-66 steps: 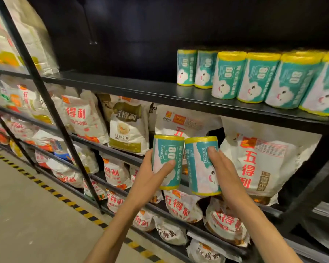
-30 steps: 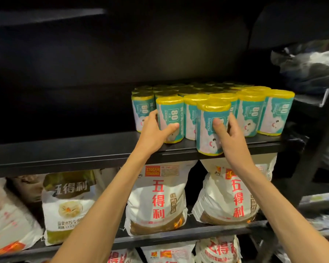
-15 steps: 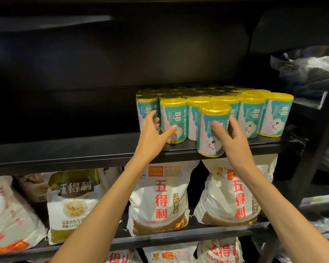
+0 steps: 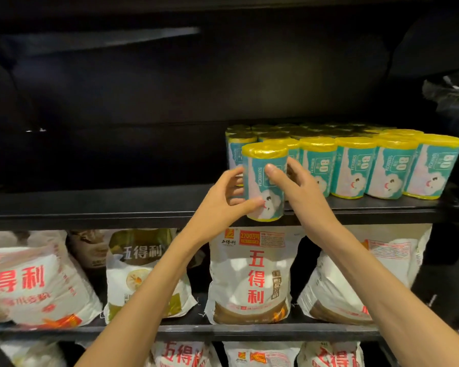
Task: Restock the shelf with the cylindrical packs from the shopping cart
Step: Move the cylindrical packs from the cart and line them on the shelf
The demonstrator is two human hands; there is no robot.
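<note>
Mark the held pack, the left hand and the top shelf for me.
held pack (image 4: 263,178), head view, teal label
left hand (image 4: 220,205), head view, back of hand
top shelf (image 4: 90,210), head view, bare front edge

left of the packs: the black shelf (image 4: 90,205) is bare all the way to the left edge, plenty of room to reach in
right side: rows of cylindrical packs (image 4: 355,168) stand packed tight together, front to back
front edge: one held pack (image 4: 264,189) sits there with both hands around it, blocking that spot
below: flour bags (image 4: 252,276) fill the lower shelf
</note>
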